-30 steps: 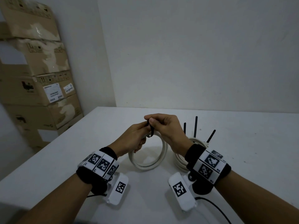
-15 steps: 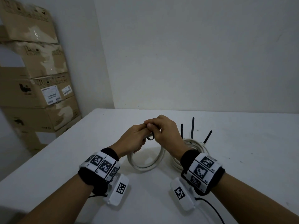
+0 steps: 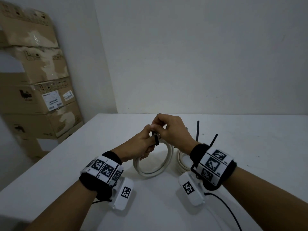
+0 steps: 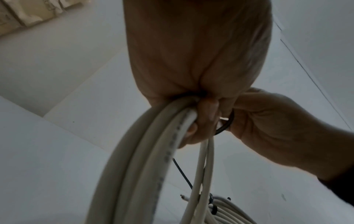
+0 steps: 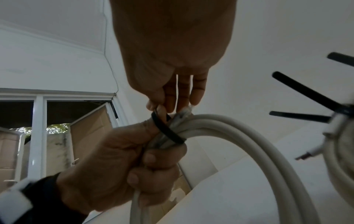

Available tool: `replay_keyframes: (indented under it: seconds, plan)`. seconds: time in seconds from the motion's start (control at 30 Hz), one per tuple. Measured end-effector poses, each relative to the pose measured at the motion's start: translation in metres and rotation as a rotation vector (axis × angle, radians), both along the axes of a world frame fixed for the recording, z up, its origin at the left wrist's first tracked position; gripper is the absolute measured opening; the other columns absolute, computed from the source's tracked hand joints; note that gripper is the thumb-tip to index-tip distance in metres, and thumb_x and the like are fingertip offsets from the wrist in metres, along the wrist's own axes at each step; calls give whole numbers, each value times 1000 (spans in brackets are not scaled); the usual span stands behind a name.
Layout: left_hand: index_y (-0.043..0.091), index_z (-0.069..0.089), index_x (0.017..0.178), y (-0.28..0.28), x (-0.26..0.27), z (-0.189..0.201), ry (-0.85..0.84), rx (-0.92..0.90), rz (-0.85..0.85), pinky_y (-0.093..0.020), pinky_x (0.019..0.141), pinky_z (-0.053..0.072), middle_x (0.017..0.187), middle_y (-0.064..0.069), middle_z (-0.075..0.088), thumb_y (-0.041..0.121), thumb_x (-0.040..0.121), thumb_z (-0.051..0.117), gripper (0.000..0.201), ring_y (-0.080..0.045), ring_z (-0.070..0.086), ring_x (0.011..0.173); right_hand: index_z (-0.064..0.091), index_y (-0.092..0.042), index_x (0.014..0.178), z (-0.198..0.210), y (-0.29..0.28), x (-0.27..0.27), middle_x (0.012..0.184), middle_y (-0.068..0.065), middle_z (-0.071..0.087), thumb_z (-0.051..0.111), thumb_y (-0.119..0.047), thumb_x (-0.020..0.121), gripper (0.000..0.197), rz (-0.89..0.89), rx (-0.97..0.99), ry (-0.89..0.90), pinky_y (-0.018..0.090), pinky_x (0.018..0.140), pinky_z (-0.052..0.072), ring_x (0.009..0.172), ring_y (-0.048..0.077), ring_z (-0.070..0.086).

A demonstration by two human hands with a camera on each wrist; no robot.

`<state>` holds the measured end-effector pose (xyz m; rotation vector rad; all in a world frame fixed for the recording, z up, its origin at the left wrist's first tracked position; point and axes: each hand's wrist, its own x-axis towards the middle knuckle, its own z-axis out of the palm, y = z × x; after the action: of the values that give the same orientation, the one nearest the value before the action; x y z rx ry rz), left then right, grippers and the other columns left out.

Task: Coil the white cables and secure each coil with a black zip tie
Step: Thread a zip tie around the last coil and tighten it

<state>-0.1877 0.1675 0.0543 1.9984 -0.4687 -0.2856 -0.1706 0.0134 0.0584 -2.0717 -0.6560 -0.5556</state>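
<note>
L hand (image 3: 141,145) clamps white coil (image 3: 155,170) w/ closed grip; R hand (image 3: 170,129) pinches black zip tie (image 5: 166,130). Pull tail straight, keep strands bunched.

The zip tie (image 5: 167,130) head (perhaps pinched) hides under the right hand's fingers (image 5: 173,97).

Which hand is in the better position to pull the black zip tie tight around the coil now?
Probably the right hand: its fingertips already pinch the black zip tie. The left hand grips the white cable coil and should steady it.
</note>
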Motion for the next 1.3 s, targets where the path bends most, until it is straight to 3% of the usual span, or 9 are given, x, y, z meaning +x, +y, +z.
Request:
replay_keyframes:
  seconds: [0.13, 0.23, 0.33, 0.53, 0.7, 0.93, 1.13, 1.2, 1.3]
  plan:
    - [16, 45, 117, 0, -3, 0, 6, -77, -16, -21, 42, 25, 56, 10, 34, 18, 102, 37, 17, -8, 26, 48, 61, -17, 76, 14, -1, 3, 75, -1, 68, 63, -18, 89, 13, -10, -95, 50, 36, 74, 51, 73, 16, 61]
    - [11, 40, 88, -2, -3, -1, 21, -110, 30, -23, 42, 18, 54, 6, 29, 7, 97, 32, 13, -9, 22, 45, 63, -13, 79, 21, 1, 2, 81, 2, 70, 62, -19, 90, 13, -15, -172, 56, 33, 78, 47, 80, 19, 61]
    - [13, 35, 83, -4, -1, -4, 32, -120, 39, -22, 41, 17, 55, 3, 28, 6, 96, 32, 16, -10, 21, 44, 65, -9, 85, 24, 3, 5, 84, 2, 70, 59, -21, 92, 15, -67, -259, 22, 31, 84, 36, 84, 19, 57]
    - [15, 40, 78, -4, -2, -4, 45, -131, 57, -21, 43, 16, 56, -1, 27, 10, 97, 30, 22, -12, 19, 45, 59, -10, 79, 19, 10, 18, 88, 6, 70, 57, -15, 93, 15, -75, -113, 178, 26, 72, 44, 81, 18, 58]
    - [24, 38, 56, 0, 4, -3, 47, -171, 150, -21, 43, 17, 50, 0, 25, 37, 101, 23, 50, -13, 16, 42, 57, -11, 78, 21, 12, 4, 82, 9, 67, 59, -11, 91, 14, 44, -133, 4, 14, 65, 38, 75, 17, 56]
    - [12, 36, 73, -3, 30, -14, 45, -113, 277, -20, 43, 20, 51, -3, 28, 28, 93, 30, 26, -15, 19, 41, 49, -21, 76, 4, 0, -4, 80, 4, 63, 59, -10, 91, 21, 19, -104, -16, 11, 65, 35, 74, 16, 53]
    - [18, 44, 83, -13, 34, -20, -360, 293, 171, -16, 59, 30, 85, 1, 43, 21, 67, 32, 21, -16, 38, 75, 51, -12, 77, 21, 1, 6, 77, 4, 66, 54, -10, 93, 16, -73, -28, 63, 11, 60, 40, 70, 16, 57]
    - [22, 41, 72, -18, 32, -22, -317, 100, 140, -17, 56, 32, 73, 6, 41, 20, 73, 34, 7, -10, 37, 64, 49, -12, 75, 30, 0, 19, 79, 3, 64, 52, -12, 95, 20, -124, -49, 140, 6, 53, 38, 66, 10, 54]
    - [14, 30, 61, -19, 30, -24, -142, -252, 160, -22, 44, 25, 53, 7, 36, 7, 81, 38, 23, -10, 28, 47, 54, -4, 77, 29, 2, 34, 88, 14, 69, 51, -13, 96, 21, -165, -59, 270, 8, 44, 35, 61, 9, 54]
